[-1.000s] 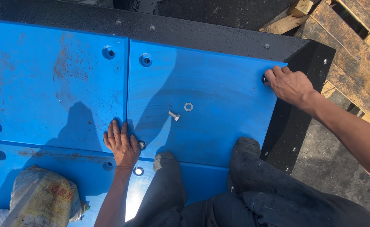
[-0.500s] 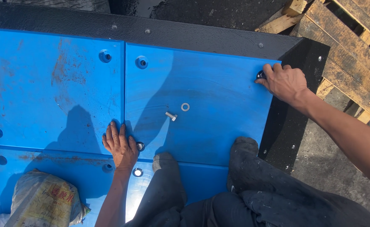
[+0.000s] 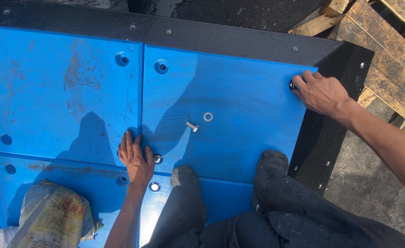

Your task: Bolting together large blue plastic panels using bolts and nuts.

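Observation:
My left hand (image 3: pixel 136 158) lies flat, fingers together, on the blue panel (image 3: pixel 239 101), beside a bolt seated in a hole (image 3: pixel 157 159). My right hand (image 3: pixel 319 93) reaches to the panel's right edge, its fingers closed around a dark bolt head (image 3: pixel 292 85) in a corner hole. A loose silver bolt (image 3: pixel 192 126) and a washer (image 3: pixel 208 116) lie on the panel between my hands. My knees and dark trousers (image 3: pixel 267 206) rest on the panel's near edge.
More blue panels (image 3: pixel 60 92) with countersunk holes lie to the left, framed by a black base (image 3: pixel 211 34). A printed sack (image 3: pixel 51 216) sits at lower left. Wooden pallets (image 3: pixel 386 46) stand at upper right, grey ground at lower right.
The view has shifted slightly. My right hand stays at the corner hole with small finger movement. My left hand has not moved.

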